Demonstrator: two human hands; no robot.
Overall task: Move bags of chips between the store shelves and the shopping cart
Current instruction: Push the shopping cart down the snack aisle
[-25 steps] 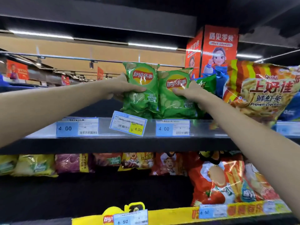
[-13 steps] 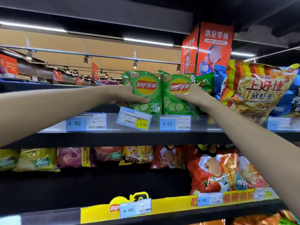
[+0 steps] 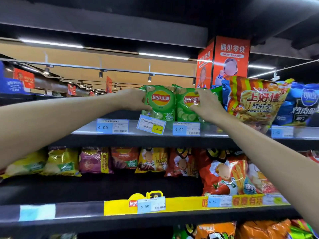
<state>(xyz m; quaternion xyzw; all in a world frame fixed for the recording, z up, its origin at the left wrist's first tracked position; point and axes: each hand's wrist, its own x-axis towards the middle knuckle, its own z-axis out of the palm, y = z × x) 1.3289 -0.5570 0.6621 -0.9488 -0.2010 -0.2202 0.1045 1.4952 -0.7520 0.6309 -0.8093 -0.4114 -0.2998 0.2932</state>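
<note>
Two green Lay's bags up on the top shelf (image 3: pixel 172 141), side by side and touching, both upright. Left green Lay's bag (image 3: pixel 160 102) at the shelf's front edge, just behind a tilted price tag (image 3: pixel 151 125). Left hand (image 3: pixel 133 99) curled round that bag's left edge, thumb at the bag's lower left. Right green Lay's bag (image 3: pixel 184 107) partly hidden behind the right hand (image 3: pixel 207 104). Fingers spread on its front, thumb low near the bottom; pinching or only pressing, cannot tell.

Open room on the top shelf to the left of the bags, bare and dark. Tight on the right: a big prawn cracker bag (image 3: pixel 257 102) just beside the right hand, then a blue snack bag (image 3: pixel 302 104).

Middle shelf (image 3: pixel 86 216) below with a row of small chip bags at the back, red fries bags (image 3: pixel 227 175) at the right, and dark open room in front.

Since half a second ago: both bags lower on the shelf, right hand moved from the bag's right edge onto its front, over the logo. Left hand still on the same edge.
</note>
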